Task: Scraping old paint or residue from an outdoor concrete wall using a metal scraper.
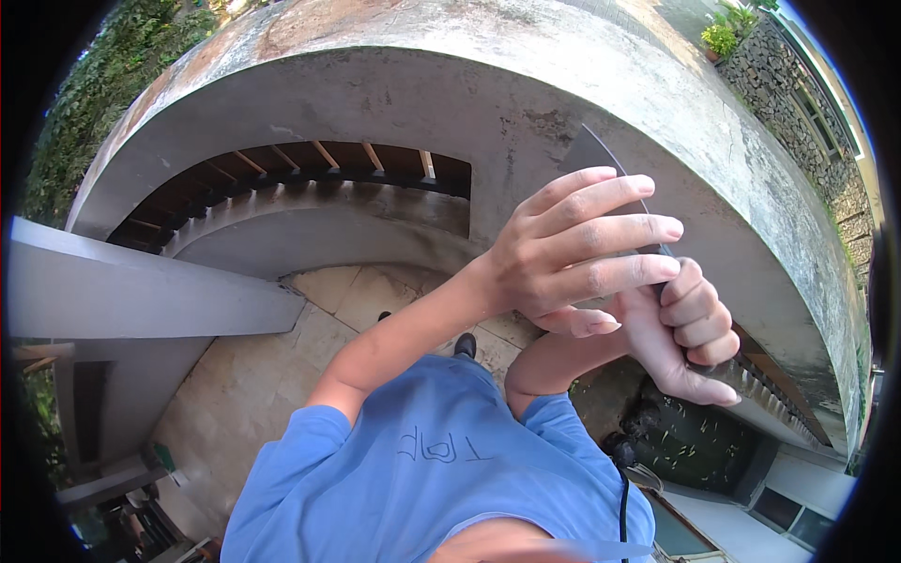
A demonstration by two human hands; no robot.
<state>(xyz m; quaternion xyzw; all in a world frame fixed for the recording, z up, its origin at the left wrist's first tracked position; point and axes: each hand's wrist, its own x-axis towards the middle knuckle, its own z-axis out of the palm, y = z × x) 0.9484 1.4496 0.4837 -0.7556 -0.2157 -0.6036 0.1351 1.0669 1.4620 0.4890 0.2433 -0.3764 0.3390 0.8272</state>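
Note:
A knife (591, 153) with a dark grey blade points up and to the left, in front of a curved concrete wall. Wrapped round its dark handle is my right hand (690, 328), its fingers curled and its thumb pointing down to the right. Across the blade reaches my left hand (568, 246), fingers stretched out and slightly apart, thumb lower down. These fingers hide the middle of the blade; whether they touch it I cannot tell. The blade's tip shows above the left fingers, and a small part of the handle shows by the right fist.
The curved concrete wall (526, 98) with a barred slot (310, 174) rises ahead. A pale wall (150, 281) juts in from the left. Below is a tiled floor (249, 403); at the lower right lies a fish pond (704, 446). A black cable (623, 507) hangs beside my blue shirt.

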